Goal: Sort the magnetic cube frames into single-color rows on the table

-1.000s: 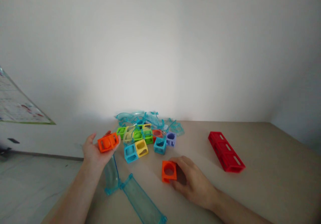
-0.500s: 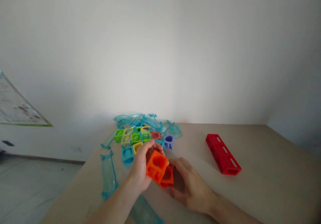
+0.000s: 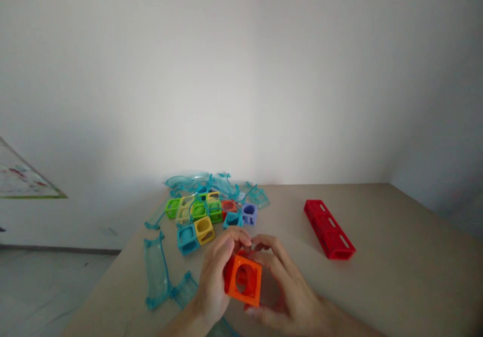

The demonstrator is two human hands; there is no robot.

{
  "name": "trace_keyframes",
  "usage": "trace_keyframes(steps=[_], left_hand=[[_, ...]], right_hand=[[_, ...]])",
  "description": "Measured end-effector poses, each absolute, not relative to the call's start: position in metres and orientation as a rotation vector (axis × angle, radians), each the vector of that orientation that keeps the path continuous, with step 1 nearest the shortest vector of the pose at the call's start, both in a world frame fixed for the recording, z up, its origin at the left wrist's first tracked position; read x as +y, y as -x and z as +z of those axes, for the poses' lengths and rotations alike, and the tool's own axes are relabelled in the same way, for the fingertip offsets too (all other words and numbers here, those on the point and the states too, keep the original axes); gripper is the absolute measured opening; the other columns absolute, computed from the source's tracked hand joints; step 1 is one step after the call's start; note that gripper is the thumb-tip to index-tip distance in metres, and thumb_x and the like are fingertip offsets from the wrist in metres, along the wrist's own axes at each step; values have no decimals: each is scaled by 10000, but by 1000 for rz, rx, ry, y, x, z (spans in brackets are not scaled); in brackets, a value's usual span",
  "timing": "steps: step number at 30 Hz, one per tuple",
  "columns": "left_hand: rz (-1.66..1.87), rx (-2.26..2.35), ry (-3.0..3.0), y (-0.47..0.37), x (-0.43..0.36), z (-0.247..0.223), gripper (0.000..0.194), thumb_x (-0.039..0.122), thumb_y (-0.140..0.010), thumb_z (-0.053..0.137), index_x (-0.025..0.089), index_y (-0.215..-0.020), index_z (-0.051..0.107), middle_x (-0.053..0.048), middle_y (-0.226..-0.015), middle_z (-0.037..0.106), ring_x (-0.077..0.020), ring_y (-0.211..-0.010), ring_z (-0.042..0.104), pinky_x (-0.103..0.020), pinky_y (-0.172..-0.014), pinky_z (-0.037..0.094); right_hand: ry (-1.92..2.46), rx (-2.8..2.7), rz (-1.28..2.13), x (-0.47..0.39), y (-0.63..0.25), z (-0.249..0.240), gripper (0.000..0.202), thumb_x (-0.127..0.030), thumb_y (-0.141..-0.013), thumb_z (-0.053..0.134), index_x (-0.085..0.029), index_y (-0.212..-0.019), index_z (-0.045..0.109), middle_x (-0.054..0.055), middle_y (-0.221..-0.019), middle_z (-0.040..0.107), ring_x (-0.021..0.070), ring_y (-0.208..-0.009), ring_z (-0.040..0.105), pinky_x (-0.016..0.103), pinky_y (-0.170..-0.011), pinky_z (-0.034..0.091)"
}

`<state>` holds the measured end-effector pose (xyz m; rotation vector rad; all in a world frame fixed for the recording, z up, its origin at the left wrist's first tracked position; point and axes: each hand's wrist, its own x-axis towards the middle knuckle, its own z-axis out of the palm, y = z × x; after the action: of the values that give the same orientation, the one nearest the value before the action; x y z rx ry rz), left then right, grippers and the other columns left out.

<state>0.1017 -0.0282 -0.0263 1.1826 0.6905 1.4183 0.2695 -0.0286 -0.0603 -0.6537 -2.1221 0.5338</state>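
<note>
Between my two hands is an orange cube block with a round hole in its face, turned towards me. My left hand is closed around its left side, fingers curled over the far top. My right hand grips from the right, thumb at the lower edge and fingers over the top. Whether a second orange cube sits behind the front one is hidden. Just beyond the hands lie a yellow cube and a blue cube, side by side.
Several clear blue track pieces lie at the left, with more piled against the wall. Green cubes, a red cube and a purple cube sit there too. A joined red block row lies on the table at right.
Two orange cubes showed at an angle before; now one face points at me and the other is out of sight. My right hand has closed in, and both hands sit slightly lower.
</note>
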Motion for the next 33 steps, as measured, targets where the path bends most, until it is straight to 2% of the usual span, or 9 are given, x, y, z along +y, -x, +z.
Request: trace_keyframes(steps=[5, 9, 11, 14, 17, 22, 28, 33], left_hand=[[1354, 843, -1539, -86, -14, -27, 319, 342, -986, 376, 186, -938, 650, -88, -1022, 623, -219, -969, 585, -333, -864, 463], [1011, 1012, -2202, -51, 1, -18, 272, 242, -942, 447, 204, -1154, 613, -101, -1097, 624, -243, -1052, 568, -368, -927, 443], [826, 1004, -2357, -37, 5, -13, 374, 226, -901, 503, 215, -1272, 552, -108, -1192, 612, -255, -1111, 559, -387, -965, 437], [586, 981, -2393, -29, 6, -10, 598, 296, -800, 662, 241, -1364, 471, -98, -1283, 598, -270, -1126, 571, -402, -972, 452], [465, 996, -2323, -35, 5, -13, 737, 343, -684, 785, 272, -1350, 479, -69, -1293, 613, -272, -1118, 591, -404, -982, 456], [403, 1053, -2272, -43, 6, -18, 576, 342, -708, 769, 250, -1239, 566, -63, -1208, 661, -262, -1078, 617, -384, -949, 468], [459, 1032, -2259, -44, 6, -14, 481, 361, -722, 748, 223, -1162, 611, -73, -1111, 693, -257, -977, 646, -367, -869, 489], [502, 1057, -2247, -45, 6, -16, 445, 340, -701, 758, 206, -1109, 640, -62, -1052, 704, -246, -922, 645, -347, -821, 482]], right_hand=[[698, -2011, 538, -26, -271, -61, 543, -255, -821, 657, -236, -1313, 427, 120, -1287, 468, 276, -1200, 484, 400, -1000, 451], [805, -1920, 587, -20, -272, -62, 473, -203, -885, 582, -264, -1328, 428, 83, -1217, 566, 231, -1115, 556, 382, -969, 461], [826, -1935, 595, -17, -272, -62, 486, -203, -883, 593, -271, -1336, 432, 76, -1218, 577, 229, -1112, 561, 383, -964, 462], [819, -1984, 589, -16, -272, -63, 506, -203, -875, 603, -264, -1348, 432, 83, -1214, 586, 238, -1107, 565, 396, -952, 469], [816, -2019, 586, -16, -272, -63, 514, -211, -876, 603, -260, -1355, 423, 91, -1201, 595, 243, -1090, 573, 408, -938, 478], [829, -2062, 571, -17, -271, -64, 552, -221, -868, 611, -251, -1377, 400, 98, -1163, 609, 245, -1049, 587, 417, -913, 491], [847, -2079, 564, -15, -273, -68, 559, -235, -877, 606, -245, -1393, 391, 113, -1176, 609, 248, -1042, 594, 412, -890, 504], [888, -2107, 613, -15, -272, -70, 635, -199, -827, 647, -251, -1398, 374, 118, -1248, 585, 255, -1104, 575, 435, -934, 489]])
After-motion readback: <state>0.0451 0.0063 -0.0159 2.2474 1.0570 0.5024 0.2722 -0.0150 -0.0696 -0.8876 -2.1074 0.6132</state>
